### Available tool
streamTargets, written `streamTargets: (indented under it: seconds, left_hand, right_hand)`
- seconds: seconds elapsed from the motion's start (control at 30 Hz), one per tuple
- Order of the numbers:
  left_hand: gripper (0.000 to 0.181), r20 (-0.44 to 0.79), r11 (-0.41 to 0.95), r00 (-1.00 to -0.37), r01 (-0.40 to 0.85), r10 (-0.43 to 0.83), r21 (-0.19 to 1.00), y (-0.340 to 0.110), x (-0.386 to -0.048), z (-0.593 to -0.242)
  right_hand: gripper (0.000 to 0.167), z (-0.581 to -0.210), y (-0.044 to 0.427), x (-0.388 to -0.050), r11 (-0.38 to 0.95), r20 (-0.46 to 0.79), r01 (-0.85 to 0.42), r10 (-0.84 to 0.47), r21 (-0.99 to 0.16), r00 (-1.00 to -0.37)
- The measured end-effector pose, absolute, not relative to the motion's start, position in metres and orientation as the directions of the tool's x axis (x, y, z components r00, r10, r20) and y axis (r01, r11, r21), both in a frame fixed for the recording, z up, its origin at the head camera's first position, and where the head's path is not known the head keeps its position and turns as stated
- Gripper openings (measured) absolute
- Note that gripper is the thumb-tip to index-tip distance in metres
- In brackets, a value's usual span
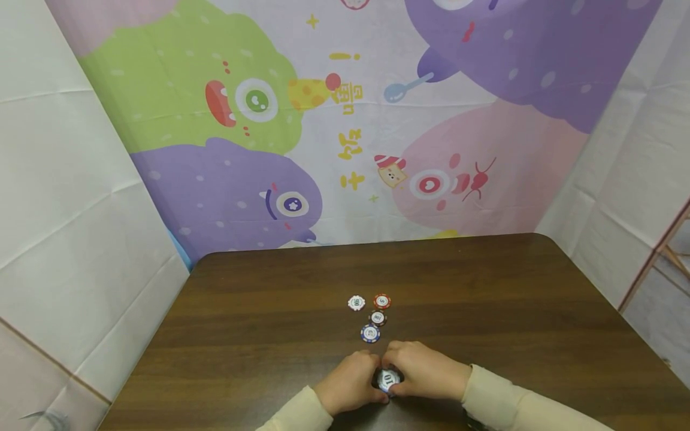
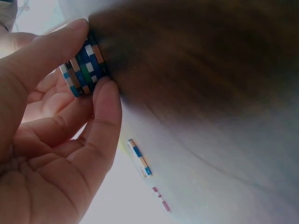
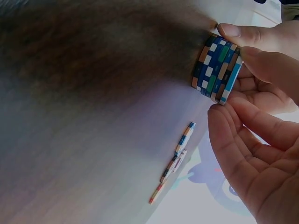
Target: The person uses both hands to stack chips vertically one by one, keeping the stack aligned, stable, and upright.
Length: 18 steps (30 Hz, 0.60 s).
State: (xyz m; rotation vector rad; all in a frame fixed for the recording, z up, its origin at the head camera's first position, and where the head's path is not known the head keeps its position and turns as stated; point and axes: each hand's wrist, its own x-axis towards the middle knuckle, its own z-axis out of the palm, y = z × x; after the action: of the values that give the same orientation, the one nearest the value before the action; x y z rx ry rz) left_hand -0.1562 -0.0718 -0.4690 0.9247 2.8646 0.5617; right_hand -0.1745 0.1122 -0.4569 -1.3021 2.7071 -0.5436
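- Behind everything you have the printed cloth with one-eyed creatures, in the upper middle of the head frame.
- Below it, the dark brown surface covers most of the lower half.
- Your right hand and your left hand come close together at the lower middle; the fingers and thumbs of both are pinching one stack of chips from its sides.
- This stack is between your hands, with the number 10 on its top face; in your wrist views its edge is blue with white, green and orange blocks.
- Above it in the head frame lie the blue chip, the dark chip just beside it, the red chip higher, and the white chip at the left of the red one.
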Motion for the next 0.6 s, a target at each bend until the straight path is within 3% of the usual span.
streamTargets:
  seconds: [0.6]
  left_hand:
    - [0.036,0.064,0.746,-0.805,0.573,0.59,0.339,-0.0722,-0.1573,-0.4706]
  right_hand:
    - [0.022,-0.4573,0.112,-0.1743,0.566,0.087,-0.743,-0.771,-0.357,-0.63]
